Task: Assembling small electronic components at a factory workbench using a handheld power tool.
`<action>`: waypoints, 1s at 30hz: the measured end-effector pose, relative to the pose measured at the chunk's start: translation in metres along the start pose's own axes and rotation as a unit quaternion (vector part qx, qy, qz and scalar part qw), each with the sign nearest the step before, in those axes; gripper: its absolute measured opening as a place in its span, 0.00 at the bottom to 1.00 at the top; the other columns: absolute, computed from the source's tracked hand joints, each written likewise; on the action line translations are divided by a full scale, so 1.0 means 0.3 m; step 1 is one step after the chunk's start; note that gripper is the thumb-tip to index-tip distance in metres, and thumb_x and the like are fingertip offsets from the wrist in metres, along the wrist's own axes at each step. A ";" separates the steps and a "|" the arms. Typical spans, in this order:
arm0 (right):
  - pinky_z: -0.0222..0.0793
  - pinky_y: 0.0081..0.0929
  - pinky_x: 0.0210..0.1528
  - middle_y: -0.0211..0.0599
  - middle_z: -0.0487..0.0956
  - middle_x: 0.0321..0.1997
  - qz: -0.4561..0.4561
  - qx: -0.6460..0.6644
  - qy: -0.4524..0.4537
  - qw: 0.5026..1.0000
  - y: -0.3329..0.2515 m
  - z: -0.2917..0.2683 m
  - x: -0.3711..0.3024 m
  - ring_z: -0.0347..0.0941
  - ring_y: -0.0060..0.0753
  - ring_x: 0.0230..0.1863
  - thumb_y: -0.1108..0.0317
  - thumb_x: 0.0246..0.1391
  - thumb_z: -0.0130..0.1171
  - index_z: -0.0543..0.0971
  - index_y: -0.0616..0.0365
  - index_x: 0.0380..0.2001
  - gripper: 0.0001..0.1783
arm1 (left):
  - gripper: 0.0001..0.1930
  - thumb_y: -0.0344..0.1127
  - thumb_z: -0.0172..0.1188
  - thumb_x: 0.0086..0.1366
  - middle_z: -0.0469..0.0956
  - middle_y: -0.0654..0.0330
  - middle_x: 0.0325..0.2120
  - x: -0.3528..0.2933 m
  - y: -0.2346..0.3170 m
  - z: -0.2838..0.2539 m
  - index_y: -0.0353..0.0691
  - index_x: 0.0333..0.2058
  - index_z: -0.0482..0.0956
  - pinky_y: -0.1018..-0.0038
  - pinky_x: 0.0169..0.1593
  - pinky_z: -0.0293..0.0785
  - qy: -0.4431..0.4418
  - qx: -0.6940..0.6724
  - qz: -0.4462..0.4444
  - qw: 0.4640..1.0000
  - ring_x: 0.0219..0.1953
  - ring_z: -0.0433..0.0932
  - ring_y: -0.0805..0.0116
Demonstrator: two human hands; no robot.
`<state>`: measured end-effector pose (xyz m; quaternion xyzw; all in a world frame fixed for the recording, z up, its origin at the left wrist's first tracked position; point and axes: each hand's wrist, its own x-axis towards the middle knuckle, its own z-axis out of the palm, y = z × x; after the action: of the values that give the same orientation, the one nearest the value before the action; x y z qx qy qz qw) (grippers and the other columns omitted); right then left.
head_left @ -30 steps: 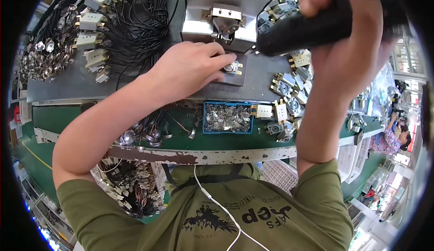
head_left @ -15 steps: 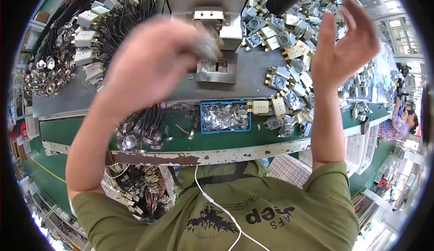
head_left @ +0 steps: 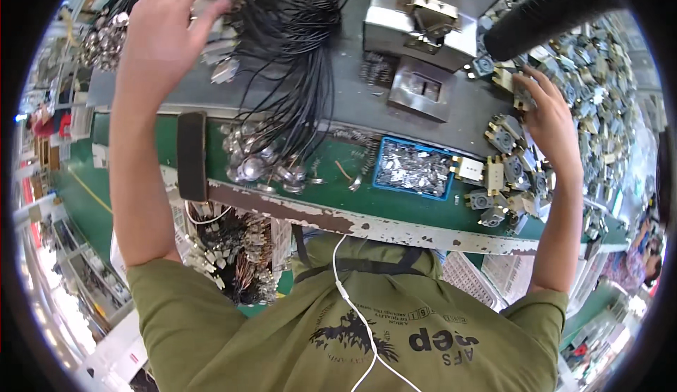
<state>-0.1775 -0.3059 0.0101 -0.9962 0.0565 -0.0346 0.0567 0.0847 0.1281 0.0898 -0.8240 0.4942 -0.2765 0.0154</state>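
My left hand is raised at the upper left, thumb and fingers spread, over white and grey connector blocks with black wires; nothing shows gripped in it. On the right, my right hand reaches over a heap of loose connector blocks. Its fingers are apart and slightly bent, close to one grey block; whether they touch it is hard to tell. Between the hands stands a white bench press with a metal block fixture in front of it.
A blue tray of small metal pieces sits at the bench's front. Black wires with shiny round metal cups hang toward the chipped front edge. A thick black tube crosses above the right heap.
My left hand has moved from near the press to the upper-left blocks. My right hand has lowered onto the right heap. The view has turned, shifting the bench rightward.
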 end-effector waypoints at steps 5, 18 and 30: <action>0.75 0.38 0.56 0.41 0.76 0.61 0.032 0.026 -0.037 0.998 0.034 -0.038 -0.007 0.77 0.50 0.56 0.82 0.54 0.62 0.79 0.50 0.56 0.26 | 0.14 0.33 0.69 0.67 0.76 0.62 0.37 -0.158 0.148 -0.044 0.38 0.46 0.75 0.75 0.39 0.69 0.153 -0.248 -0.224 0.930 0.33 0.72 0.72; 0.78 0.33 0.52 0.42 0.85 0.51 -0.063 0.175 0.144 0.972 -0.304 -0.026 -0.106 0.82 0.40 0.51 0.78 0.44 0.76 0.82 0.59 0.53 0.29 | 0.17 0.38 0.69 0.63 0.78 0.40 0.42 -0.737 0.437 0.004 0.29 0.41 0.78 0.55 0.47 0.76 -0.248 -0.225 -0.303 0.892 0.44 0.77 0.37; 0.78 0.37 0.48 0.39 0.84 0.48 -0.139 0.166 0.177 0.960 -0.362 0.011 0.016 0.81 0.46 0.47 0.73 0.46 0.75 0.82 0.55 0.46 0.21 | 0.11 0.19 0.49 0.75 0.78 0.58 0.41 -0.470 0.278 -0.022 0.35 0.50 0.76 0.78 0.49 0.75 0.134 -0.415 -0.334 0.836 0.40 0.78 0.73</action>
<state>-0.1606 -0.1989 0.0200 -0.9487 -0.0797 -0.2271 0.2049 -0.0362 0.2031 0.0083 -0.8232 0.2544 -0.1414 -0.4874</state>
